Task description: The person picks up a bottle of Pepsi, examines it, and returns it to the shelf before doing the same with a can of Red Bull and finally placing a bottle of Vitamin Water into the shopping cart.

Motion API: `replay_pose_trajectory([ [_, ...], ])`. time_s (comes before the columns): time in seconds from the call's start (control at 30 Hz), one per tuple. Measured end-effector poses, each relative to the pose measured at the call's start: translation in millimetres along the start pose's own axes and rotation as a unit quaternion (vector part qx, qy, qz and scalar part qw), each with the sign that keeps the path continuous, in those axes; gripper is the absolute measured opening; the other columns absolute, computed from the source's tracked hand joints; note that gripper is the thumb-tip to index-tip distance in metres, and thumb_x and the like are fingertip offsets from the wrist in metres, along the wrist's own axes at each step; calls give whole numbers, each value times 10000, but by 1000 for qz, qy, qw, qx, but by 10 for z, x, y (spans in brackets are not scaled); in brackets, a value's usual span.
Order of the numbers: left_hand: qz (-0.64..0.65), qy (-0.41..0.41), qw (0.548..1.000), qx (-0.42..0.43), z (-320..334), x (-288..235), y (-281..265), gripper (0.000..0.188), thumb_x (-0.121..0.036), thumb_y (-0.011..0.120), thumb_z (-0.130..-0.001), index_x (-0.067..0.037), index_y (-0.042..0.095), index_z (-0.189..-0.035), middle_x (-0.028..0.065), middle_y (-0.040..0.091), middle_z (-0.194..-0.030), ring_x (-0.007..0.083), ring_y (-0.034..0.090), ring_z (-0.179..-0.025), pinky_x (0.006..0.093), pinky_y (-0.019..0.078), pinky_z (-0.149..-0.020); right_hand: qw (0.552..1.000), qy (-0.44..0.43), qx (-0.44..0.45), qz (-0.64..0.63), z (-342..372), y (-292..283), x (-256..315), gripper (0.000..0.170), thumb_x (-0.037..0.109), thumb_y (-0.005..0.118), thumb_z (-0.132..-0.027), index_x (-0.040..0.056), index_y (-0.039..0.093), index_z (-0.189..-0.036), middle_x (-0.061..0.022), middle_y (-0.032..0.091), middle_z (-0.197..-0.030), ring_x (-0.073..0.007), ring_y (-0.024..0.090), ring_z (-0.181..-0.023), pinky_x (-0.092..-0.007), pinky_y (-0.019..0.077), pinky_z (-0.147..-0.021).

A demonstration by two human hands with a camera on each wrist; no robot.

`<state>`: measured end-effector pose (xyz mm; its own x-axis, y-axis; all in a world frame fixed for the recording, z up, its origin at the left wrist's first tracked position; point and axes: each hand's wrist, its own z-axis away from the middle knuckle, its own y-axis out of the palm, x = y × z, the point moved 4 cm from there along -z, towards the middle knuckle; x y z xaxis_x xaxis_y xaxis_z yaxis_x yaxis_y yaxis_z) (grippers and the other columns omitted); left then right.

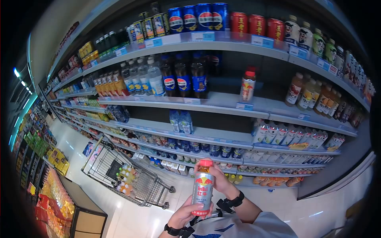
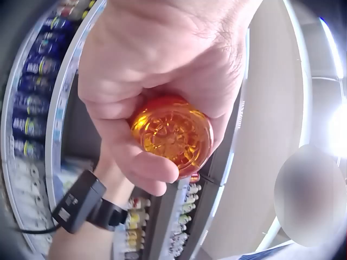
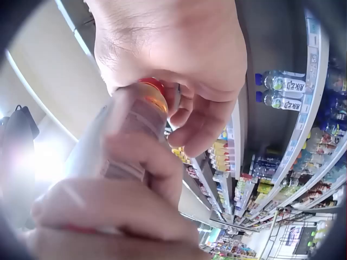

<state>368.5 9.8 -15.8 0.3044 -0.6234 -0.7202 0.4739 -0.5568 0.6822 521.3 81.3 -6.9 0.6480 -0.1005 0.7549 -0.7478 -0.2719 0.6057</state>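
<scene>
A silver Red Bull bottle [image 1: 203, 191] with a red cap and amber contents stands nearly upright between both hands in the head view. The left hand [image 1: 183, 212] grips its lower part, thumb across the label. Up at the neck, just below the cap, the right hand [image 1: 220, 181] holds the bottle with curled fingers. The left wrist view shows the amber bottle base [image 2: 172, 135] with the left hand [image 2: 157, 70] wrapped round it. In the right wrist view the right hand [image 3: 179, 59] is at the red cap [image 3: 152, 84], and the left fingers cross the bottle's blurred body.
Shelves [image 1: 234, 104] of drinks stretch across the front, with another red-capped bottle [image 1: 248, 86] on the middle one. A wire shopping cart [image 1: 149, 190] holding several bottles stands at the lower left. Beside it is a display bin [image 1: 79, 212] with packaged goods.
</scene>
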Motion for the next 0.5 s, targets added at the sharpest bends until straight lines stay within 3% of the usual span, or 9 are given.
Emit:
replay_pose_trajectory([
  [0.03,47,-5,998,33,-126,72,130,646,-308,731,-887,7,423,-1359,187,655,-985,246,695,-830,280,541,-584,1000,-5,-5,2,128,-73,130,582,474,680,-917,60,519,-1292,-139,613,-1182,-231,658,-974,-399,546,-895],
  [0.1,34,-14,999,37,-384,267,278,740,-404,732,-837,13,424,-1366,200,643,-988,280,691,-817,288,536,-565,986,54,119,-102,402,-79,344,694,536,735,-863,54,509,-1309,-163,636,-1183,-268,678,-1022,-408,563,-889],
  [0.17,45,-14,998,48,-604,453,417,715,-403,729,-842,17,447,-1347,192,647,-996,284,691,-845,282,538,-584,983,91,115,-109,600,-328,471,776,574,763,-821,53,501,-1333,-179,654,-1171,-304,679,-1071,-429,568,-908],
  [0.23,40,-20,998,48,-806,532,609,666,-372,744,-840,3,476,-1322,185,651,-1012,286,694,-869,309,559,-634,986,65,100,-116,724,-518,640,698,444,776,-859,47,496,-1361,-142,644,-1221,-248,664,-1100,-415,543,-957],
  [0.3,-126,44,990,-33,-1002,549,705,626,-283,786,-828,-19,488,-1311,174,659,-1024,287,703,-886,367,581,-688,998,37,42,-13,808,-660,890,672,391,788,-860,44,500,-1359,-127,650,-1205,-230,659,-1093,-403,535,-963],
  [0.37,-172,67,974,-133,-1114,616,893,617,-214,828,-809,-29,499,-1298,147,673,-1035,263,710,-909,375,592,-739,996,21,-15,87,877,-740,1119,649,338,799,-861,41,504,-1357,-113,655,-1189,-212,654,-1086,-390,527,-970],
  [0.4,-362,143,896,-214,-1153,571,973,596,-202,823,-821,-39,500,-1295,126,677,-1050,255,715,-925,377,589,-754,982,-3,-38,186,888,-744,1215,628,295,797,-866,43,504,-1360,-104,656,-1182,-198,646,-1090,-382,520,-975],
  [0.43,-535,207,769,-282,-1151,513,1072,576,-190,817,-832,-48,502,-1293,105,682,-1065,247,720,-941,380,585,-769,957,-26,-57,283,902,-755,1269,610,253,796,-871,45,504,-1364,-96,657,-1175,-184,638,-1094,-373,512,-980],
  [0.5,-512,193,786,-289,-1151,583,1091,588,-193,831,-813,-23,509,-1275,90,677,-1091,237,712,-931,369,578,-789,958,-35,-33,281,909,-803,1227,625,281,763,-903,57,463,-1404,-105,656,-1184,-195,639,-1110,-378,515,-977],
])
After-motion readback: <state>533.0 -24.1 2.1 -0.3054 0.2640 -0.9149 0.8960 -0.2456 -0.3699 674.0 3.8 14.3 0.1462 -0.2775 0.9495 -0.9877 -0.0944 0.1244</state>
